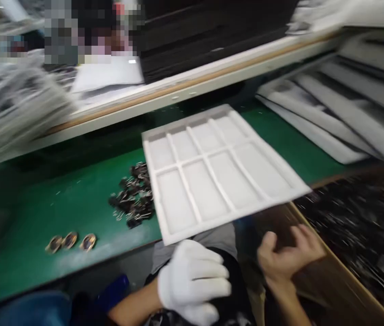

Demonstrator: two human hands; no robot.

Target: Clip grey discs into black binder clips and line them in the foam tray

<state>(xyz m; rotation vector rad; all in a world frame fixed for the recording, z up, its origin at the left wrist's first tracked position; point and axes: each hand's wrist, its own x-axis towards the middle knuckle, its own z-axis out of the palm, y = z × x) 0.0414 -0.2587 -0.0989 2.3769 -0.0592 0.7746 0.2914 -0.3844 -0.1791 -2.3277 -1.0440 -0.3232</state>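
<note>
A white divided tray (219,174) with several bare compartments rests on the green worktop (110,246), its near edge jutting out over my lap. Just below that edge is my left hand (195,280) in a white glove, fingers stretched to the right and holding nothing visible. My right hand (290,256) is bare and slightly blurred. It hovers right of my lap with thumb and fingers loosely bent and apart, nothing between them. Left of the tray lies a heap of black clips with metal wire handles (133,194). Three gold-rimmed round pieces with dark centres (88,242) sit farther left.
An open cardboard box (344,267) of small dark shiny parts stands at right. Stacked grey-white trays (341,108) lean at the back right; more trays (18,108) are at left. A shelf edge (178,97) crosses behind. A blue container (38,310) is low at left.
</note>
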